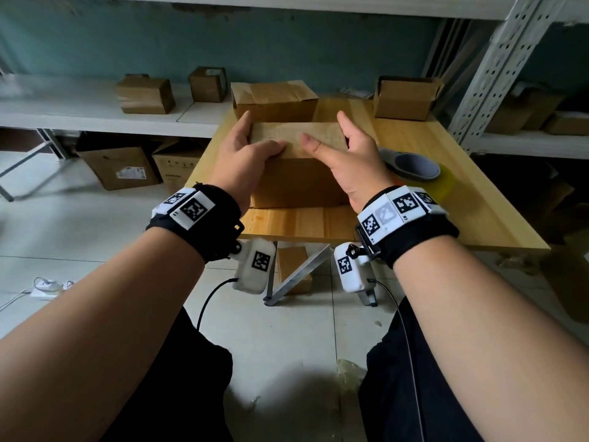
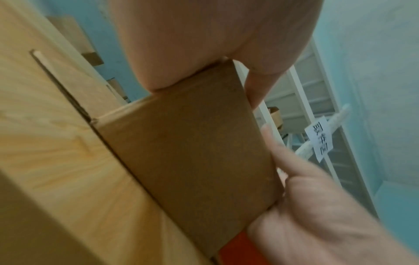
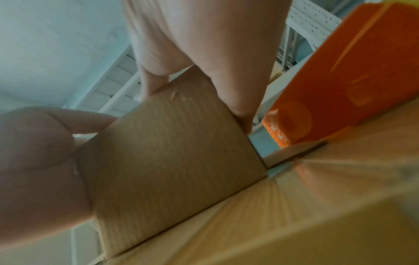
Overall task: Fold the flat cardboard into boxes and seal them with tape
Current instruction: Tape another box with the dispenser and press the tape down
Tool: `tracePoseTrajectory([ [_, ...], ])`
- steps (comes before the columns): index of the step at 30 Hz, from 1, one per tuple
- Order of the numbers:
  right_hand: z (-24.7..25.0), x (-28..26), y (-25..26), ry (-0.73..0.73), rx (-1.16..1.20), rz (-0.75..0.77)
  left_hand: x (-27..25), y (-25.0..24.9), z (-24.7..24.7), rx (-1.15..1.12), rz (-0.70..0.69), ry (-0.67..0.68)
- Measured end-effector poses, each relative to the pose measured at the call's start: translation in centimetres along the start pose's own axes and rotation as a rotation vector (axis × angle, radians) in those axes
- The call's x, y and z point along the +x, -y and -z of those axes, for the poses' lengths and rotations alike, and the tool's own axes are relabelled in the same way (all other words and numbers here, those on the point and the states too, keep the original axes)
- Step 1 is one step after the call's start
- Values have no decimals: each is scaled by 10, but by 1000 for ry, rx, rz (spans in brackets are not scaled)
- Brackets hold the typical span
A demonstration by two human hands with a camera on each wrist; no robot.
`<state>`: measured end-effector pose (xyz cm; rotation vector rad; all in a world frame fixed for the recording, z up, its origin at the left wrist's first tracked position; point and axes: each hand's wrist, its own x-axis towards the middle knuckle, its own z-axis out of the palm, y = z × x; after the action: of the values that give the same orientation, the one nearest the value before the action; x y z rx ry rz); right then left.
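Your box (image 1: 298,164) stands in the middle of the wooden table (image 1: 452,186), near its front edge, top flaps folded down. Your left hand (image 1: 245,154) wraps the left top corner, thumb flat on the flaps; your right hand (image 1: 347,154) clasps the right end, thumb pressing the top. The cardboard looks light, empty and fairly stiff, so it should slide easily; hold it by the corners, where it resists crushing. The tape dispenser (image 1: 414,165) lies just right of it.

No legible text anywhere.
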<state>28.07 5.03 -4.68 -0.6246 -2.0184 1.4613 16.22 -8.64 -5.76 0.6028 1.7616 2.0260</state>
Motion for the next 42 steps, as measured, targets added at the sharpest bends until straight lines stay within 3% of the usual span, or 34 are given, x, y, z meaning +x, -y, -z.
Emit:
tracePoseTrajectory([
  [6,-3,0,2,21,-13,-42,0,3,-5,12,-27,-63],
  [14,-8,-1,-3,-30,-35,-74,6,11,1,141,-38,23],
  [20,-22,-8,-5,-144,65,-79,-2,20,-11,191,-130,-152],
  [26,-27,-5,-3,-210,352,-194,1,18,-22,145,-98,-284],
  [31,-29,3,-3,-211,272,-181,-5,12,-29,102,-94,-347],
  [36,-23,3,3,-190,253,-272,-10,3,-36,99,-29,-363],
  [42,-22,0,7,-274,241,-276,-6,8,-40,90,-63,-389],
])
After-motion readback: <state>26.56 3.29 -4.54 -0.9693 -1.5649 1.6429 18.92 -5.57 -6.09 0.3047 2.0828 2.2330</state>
